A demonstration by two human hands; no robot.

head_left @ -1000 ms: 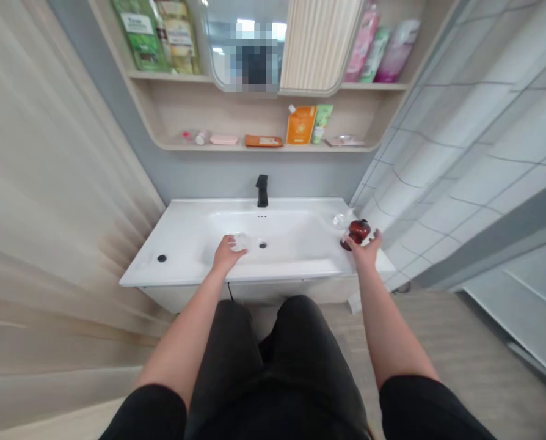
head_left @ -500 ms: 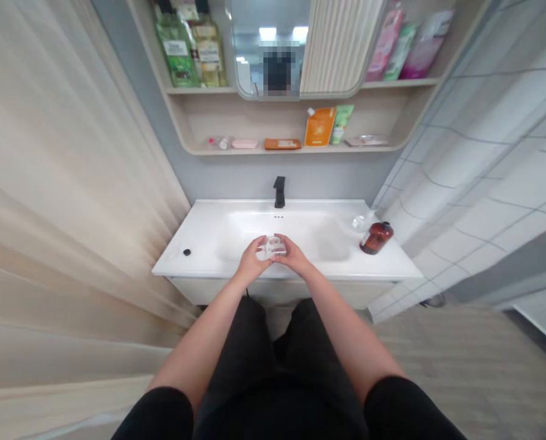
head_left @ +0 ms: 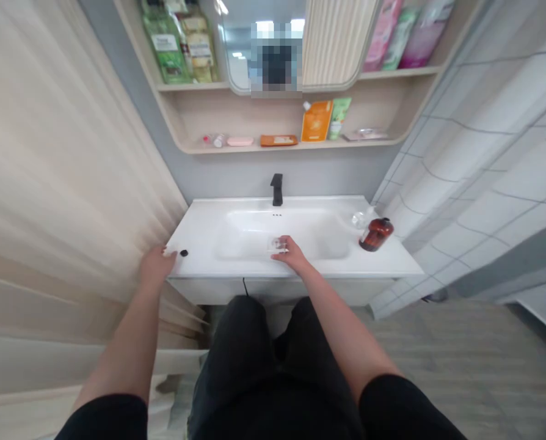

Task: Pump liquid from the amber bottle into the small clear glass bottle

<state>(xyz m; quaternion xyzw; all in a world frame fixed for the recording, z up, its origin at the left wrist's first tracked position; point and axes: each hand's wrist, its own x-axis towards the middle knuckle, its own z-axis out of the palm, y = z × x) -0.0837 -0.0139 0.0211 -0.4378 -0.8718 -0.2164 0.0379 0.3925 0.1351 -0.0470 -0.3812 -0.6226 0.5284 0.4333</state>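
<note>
My right hand [head_left: 291, 255] is closed on a small clear plastic container [head_left: 276, 245], held over the front of the white basin [head_left: 250, 235]. Its contents are too small to make out. My left hand [head_left: 157, 264] is at the left front edge of the counter, close against the curtain. Its thumb and fingers are bent toward each other, with a pale bit between them that I cannot make out. Just right of its fingertips lies a small black round piece [head_left: 184, 253] on the countertop [head_left: 200, 226].
A black faucet [head_left: 277, 189] rises behind the basin. On the counter's right stand an amber bottle [head_left: 376, 234] and a clear item [head_left: 358, 219]. Above, a shelf [head_left: 236, 148] carries an orange pouch [head_left: 317, 121] and a green tube [head_left: 339, 118]. A beige curtain [head_left: 71, 183] hangs at the left.
My left hand has let go of the clear container and moved left to the counter's edge. My right hand still holds the container over the basin. The view has shifted slightly.
</note>
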